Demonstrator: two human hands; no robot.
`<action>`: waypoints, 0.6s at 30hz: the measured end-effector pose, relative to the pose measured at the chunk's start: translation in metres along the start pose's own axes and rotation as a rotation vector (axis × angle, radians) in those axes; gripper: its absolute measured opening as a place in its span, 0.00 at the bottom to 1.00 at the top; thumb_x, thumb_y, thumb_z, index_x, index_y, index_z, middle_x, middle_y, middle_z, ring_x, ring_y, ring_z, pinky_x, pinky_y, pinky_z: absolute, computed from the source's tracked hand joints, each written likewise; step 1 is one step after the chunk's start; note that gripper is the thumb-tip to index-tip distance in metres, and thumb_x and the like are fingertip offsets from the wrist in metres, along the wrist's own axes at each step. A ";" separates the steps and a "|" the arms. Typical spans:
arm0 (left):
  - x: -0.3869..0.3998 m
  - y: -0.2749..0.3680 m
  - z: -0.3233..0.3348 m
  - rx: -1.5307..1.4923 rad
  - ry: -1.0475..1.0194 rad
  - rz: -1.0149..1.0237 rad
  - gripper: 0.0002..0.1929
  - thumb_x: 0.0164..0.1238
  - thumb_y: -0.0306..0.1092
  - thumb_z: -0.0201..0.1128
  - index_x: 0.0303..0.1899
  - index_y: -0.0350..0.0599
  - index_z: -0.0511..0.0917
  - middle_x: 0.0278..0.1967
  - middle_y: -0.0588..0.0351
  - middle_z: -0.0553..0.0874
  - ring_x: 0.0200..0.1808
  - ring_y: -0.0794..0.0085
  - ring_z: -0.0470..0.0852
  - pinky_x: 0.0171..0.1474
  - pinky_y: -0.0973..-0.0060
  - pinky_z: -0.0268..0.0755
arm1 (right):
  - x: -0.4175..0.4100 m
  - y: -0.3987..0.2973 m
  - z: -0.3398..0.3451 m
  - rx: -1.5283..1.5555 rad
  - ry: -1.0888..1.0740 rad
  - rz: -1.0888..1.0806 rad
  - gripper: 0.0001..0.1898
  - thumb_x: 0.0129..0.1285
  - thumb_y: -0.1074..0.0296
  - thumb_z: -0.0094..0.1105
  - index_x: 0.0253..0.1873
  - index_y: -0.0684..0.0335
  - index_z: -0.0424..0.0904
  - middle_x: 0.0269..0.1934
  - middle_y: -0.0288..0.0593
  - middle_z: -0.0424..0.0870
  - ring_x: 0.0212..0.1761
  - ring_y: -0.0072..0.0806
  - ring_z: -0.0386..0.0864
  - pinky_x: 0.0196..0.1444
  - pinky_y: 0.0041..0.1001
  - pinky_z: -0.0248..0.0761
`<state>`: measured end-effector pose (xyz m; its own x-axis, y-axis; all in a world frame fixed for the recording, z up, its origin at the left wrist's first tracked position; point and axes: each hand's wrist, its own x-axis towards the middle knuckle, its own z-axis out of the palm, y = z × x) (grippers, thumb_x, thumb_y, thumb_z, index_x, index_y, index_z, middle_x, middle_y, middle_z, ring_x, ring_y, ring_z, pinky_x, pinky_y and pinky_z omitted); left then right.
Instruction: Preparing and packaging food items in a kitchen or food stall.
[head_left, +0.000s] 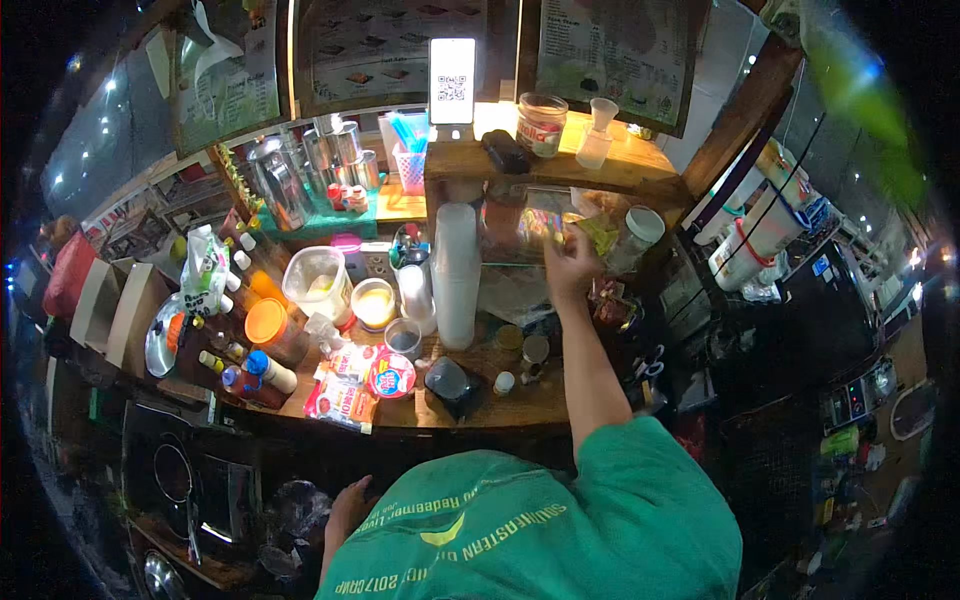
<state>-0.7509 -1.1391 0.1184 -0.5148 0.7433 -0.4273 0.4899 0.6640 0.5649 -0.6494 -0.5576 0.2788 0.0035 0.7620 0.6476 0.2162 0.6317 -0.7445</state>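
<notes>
My right hand (574, 262) is raised at the wooden shelf unit, its fingers in front of shiny packets (541, 225) and a yellow-green wrapper (600, 235). Whether it grips any of them is unclear. Just right of the hand stands a clear jar with a white lid (645, 223). A tall stack of clear plastic cups (456, 277) rises to the hand's left. Low beside my green shirt is my left hand (349, 504), dim and partly hidden, near the dark front of the counter. What it holds, if anything, cannot be made out.
On the wooden counter (285, 409) are a tub (318, 281), an orange-lidded jar (267, 321), sauce bottles (271, 370), printed packets (343, 390) and a dark container (448, 379). A lit phone (452, 81) and a Nutella jar (541, 126) stand on the upper shelf. Scissors (655, 361) sit at right.
</notes>
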 end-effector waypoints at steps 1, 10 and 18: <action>-0.001 0.002 0.001 0.037 0.035 0.033 0.30 0.64 0.42 0.71 0.67 0.43 0.76 0.56 0.39 0.85 0.59 0.44 0.83 0.61 0.55 0.77 | -0.001 0.013 -0.021 -0.068 0.083 -0.001 0.27 0.52 0.60 0.80 0.55 0.63 0.81 0.54 0.52 0.85 0.59 0.51 0.80 0.61 0.47 0.72; 0.064 0.035 0.006 0.249 -0.154 0.215 0.32 0.68 0.47 0.65 0.70 0.43 0.72 0.60 0.40 0.83 0.61 0.47 0.82 0.63 0.56 0.76 | 0.062 0.092 -0.063 -0.450 0.300 0.447 0.52 0.47 0.45 0.83 0.70 0.71 0.66 0.66 0.59 0.72 0.66 0.57 0.75 0.62 0.50 0.71; 0.061 0.107 -0.010 0.275 -0.210 0.135 0.33 0.69 0.48 0.65 0.71 0.47 0.71 0.64 0.39 0.80 0.62 0.47 0.81 0.64 0.55 0.75 | 0.039 0.028 -0.110 -0.127 0.112 0.235 0.30 0.55 0.69 0.80 0.61 0.72 0.77 0.57 0.47 0.84 0.56 0.35 0.82 0.55 0.36 0.78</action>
<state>-0.7370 -1.0240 0.1597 -0.2914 0.8072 -0.5134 0.7288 0.5350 0.4274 -0.5362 -0.5256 0.3011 0.1741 0.8605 0.4787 0.3173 0.4112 -0.8546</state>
